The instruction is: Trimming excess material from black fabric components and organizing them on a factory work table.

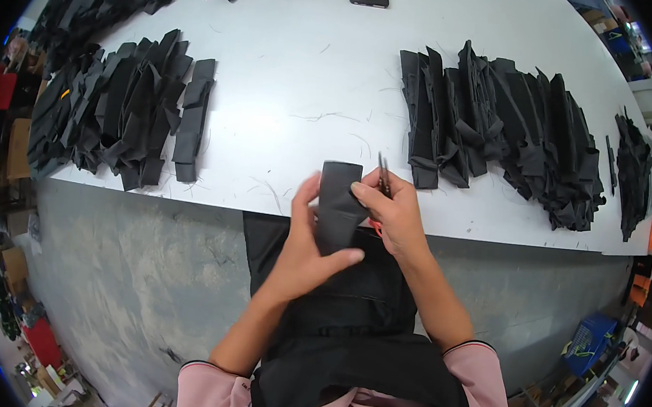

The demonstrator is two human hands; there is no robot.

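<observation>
White table [298,71] edge: both hands [303,248] grip a black fabric strip [339,197], long axis pointing away, right also holding snips [383,176]

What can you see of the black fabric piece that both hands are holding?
The fabric piece is a narrow black strip of matte cloth, seemingly folded flat. It lies lengthwise across the near edge of the white table, its lower end hanging over the edge. The left hand grips its lower part; the right hand, also holding small scissors, touches its right side.

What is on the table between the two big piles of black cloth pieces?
In the head view, mostly bare white table with stray threads lies between the left pile and right pile; at the near edge, both hands hold one black fabric piece.
</observation>
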